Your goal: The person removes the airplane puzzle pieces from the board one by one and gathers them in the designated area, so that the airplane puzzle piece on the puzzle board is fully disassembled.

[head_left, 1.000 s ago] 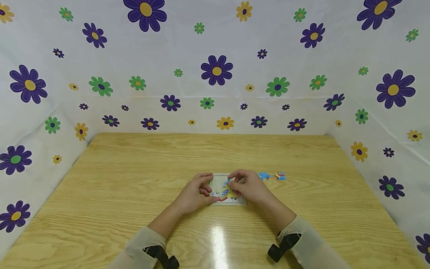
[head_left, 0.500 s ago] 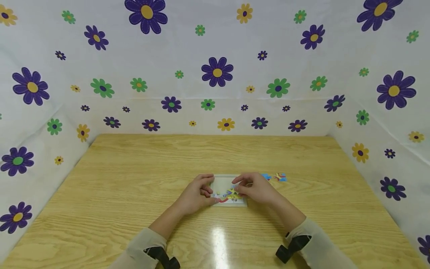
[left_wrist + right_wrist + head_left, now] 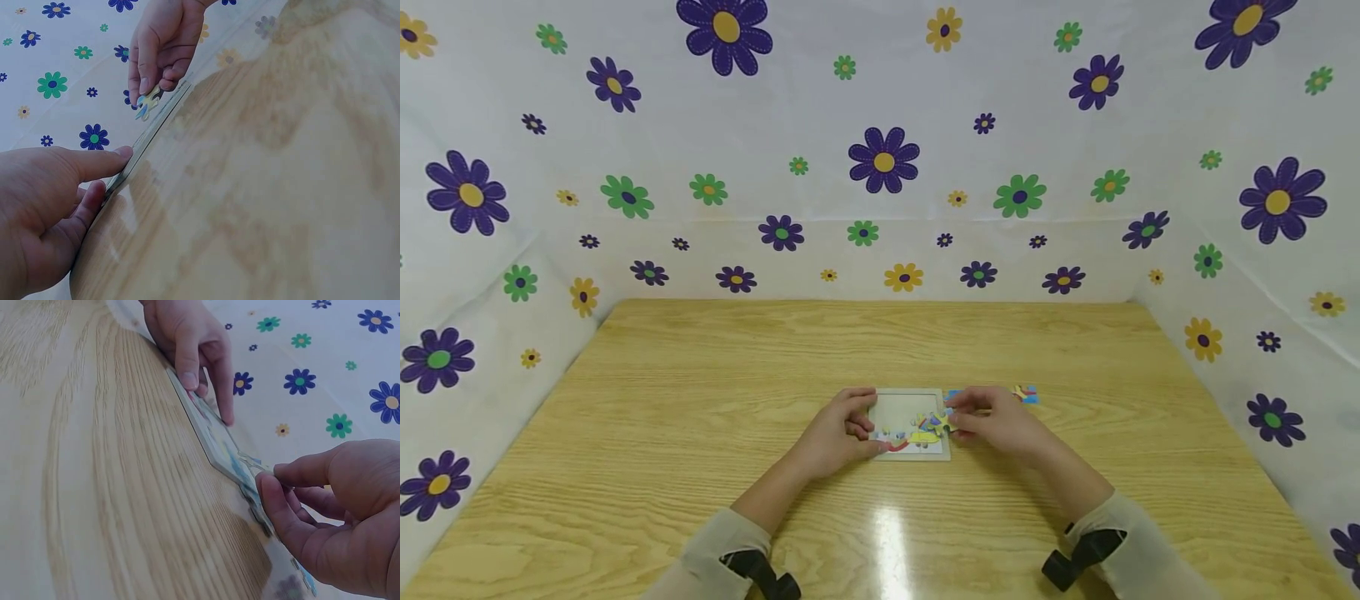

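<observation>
My left hand [image 3: 831,433] grips the left side of a pale puzzle frame [image 3: 895,392] lying on the table; its thumb rests at the lower edge. Between thumb and fingertips, my right hand [image 3: 1000,422] pinches a yellow and blue puzzle piece [image 3: 149,103] just over the frame's right rim. Joined pieces [image 3: 921,439] with yellow and red print fill the bottom of the frame, while its upper part shows bare backing. In the right wrist view the held piece [image 3: 251,461] is tilted and partly covered by the fingertips.
A blue loose piece [image 3: 952,394] lies by the frame's upper right corner, partly behind my right hand. Another loose piece [image 3: 1027,394], red, yellow and blue, lies farther right. The wooden table [image 3: 737,350] meets flower-printed cloth [image 3: 820,100] at the back and both sides.
My right hand has moved right with the puzzle piece, from over the middle of the frame to its right rim. My left hand has kept its place on the frame.
</observation>
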`<state>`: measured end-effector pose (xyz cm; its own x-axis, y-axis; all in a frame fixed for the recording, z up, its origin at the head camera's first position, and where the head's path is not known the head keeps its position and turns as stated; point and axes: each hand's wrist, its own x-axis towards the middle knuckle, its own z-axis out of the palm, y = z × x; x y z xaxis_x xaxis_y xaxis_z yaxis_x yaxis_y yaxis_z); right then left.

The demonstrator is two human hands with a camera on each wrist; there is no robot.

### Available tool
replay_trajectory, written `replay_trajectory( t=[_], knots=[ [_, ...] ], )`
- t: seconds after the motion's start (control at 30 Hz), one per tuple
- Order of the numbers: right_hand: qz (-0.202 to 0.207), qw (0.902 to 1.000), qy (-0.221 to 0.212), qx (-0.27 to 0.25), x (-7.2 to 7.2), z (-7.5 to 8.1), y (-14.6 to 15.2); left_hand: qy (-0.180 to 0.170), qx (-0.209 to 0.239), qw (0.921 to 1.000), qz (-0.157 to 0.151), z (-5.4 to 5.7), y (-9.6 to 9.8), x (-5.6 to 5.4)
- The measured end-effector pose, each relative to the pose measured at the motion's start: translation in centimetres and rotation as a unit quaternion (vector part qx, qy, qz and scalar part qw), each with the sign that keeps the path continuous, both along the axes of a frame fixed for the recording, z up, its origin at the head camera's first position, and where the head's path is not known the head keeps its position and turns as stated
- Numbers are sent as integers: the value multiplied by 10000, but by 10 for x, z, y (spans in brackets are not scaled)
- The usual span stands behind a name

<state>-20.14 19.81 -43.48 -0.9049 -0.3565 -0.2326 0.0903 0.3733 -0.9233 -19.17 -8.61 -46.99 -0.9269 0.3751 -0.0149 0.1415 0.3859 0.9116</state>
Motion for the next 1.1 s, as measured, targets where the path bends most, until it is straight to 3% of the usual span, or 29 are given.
replay_trajectory(
  t=[0.37, 0.8, 1.1],
  knots=[
    [-593, 9981, -37, 145, 8, 0, 29, -69, 127, 9999, 26, 2, 0, 1],
    [-1022, 9947, -112, 50, 11, -4, 52, -52, 81, 10000, -5, 2, 0, 0],
    [-1417, 9893, 289, 177, 11, -9, 49, 9, -13, 10000, -26, 2, 0, 1]
  ],
)
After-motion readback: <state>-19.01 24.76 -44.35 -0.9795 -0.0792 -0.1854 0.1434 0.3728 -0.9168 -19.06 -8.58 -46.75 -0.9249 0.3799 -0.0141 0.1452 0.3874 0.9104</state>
